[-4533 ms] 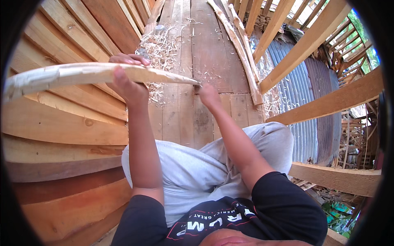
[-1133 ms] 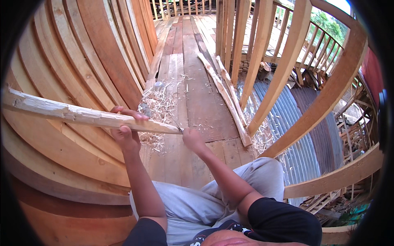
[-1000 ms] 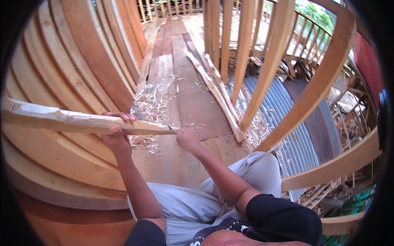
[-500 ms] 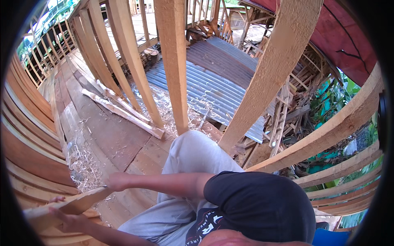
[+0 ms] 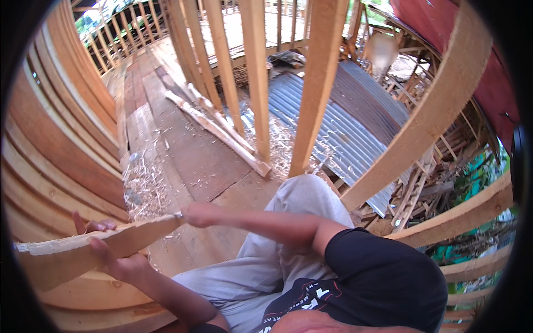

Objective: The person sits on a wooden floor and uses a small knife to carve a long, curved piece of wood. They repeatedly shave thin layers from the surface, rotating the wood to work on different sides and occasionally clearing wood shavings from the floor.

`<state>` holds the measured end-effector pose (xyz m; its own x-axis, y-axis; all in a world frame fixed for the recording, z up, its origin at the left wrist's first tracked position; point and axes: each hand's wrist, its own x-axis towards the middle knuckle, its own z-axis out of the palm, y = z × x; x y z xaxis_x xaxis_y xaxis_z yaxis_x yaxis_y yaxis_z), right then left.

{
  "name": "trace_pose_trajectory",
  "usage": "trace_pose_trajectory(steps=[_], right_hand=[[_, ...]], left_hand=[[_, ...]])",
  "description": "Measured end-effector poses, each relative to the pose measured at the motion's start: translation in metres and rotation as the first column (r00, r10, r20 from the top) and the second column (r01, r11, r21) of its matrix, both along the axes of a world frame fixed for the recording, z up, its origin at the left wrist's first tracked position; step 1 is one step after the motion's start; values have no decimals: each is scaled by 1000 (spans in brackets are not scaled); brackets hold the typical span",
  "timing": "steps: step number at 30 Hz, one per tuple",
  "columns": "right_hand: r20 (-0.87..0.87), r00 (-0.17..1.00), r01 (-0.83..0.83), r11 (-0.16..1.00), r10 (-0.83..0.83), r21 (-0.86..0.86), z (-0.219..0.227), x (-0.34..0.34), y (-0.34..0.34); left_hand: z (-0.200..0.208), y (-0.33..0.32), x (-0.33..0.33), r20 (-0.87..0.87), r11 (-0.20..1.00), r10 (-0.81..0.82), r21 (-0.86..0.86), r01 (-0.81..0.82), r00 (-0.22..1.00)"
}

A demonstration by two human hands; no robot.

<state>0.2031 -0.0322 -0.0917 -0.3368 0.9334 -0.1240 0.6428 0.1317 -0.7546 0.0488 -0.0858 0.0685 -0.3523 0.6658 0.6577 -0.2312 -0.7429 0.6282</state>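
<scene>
My left hand (image 5: 125,266) grips a wooden board (image 5: 83,255) at the left, with the thumb on the near side and fingers showing over the far edge. The board has a rough, pale, chipped upper edge and slants up to the right. At its right end my right hand (image 5: 200,214) is closed in a fist. A small greyish bit shows between that fist and the board's end; what the fist holds is mostly hidden. My legs, in grey trousers (image 5: 227,283), are bent beside the board.
Wood shavings (image 5: 147,188) litter the plank floor (image 5: 227,194). Two long pale timber pieces (image 5: 216,130) lie ahead. Upright wooden posts (image 5: 313,89) stand close in front and to the right, with corrugated metal sheets (image 5: 355,122) beyond. Stacked boards (image 5: 72,144) line the left side.
The view has shifted left, so the surroundings sit farther right. The board and both hands appear higher, and more of the board's chipped edge shows. Both hands keep their closed grips.
</scene>
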Motion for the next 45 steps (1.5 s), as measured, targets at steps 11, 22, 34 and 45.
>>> trace_pose_trajectory(steps=[11, 22, 34, 45], right_hand=[[-174, 984, 51, 998, -46, 22, -7, 65, 19], [-375, 914, 81, 976, -153, -201, -25, 60, 40], [-320, 942, 125, 991, -101, 56, -24, 30, 59], [-382, 918, 175, 973, -106, 149, -24, 37, 62]], left_hand=[[-19, 21, -10, -80, 972, -213, 83, 219, 974], [-44, 47, 8, -135, 993, -108, 35, 114, 985], [-51, 54, -15, -234, 988, -153, -7, 156, 960], [-56, 57, -38, -228, 935, -345, 0, 355, 910]])
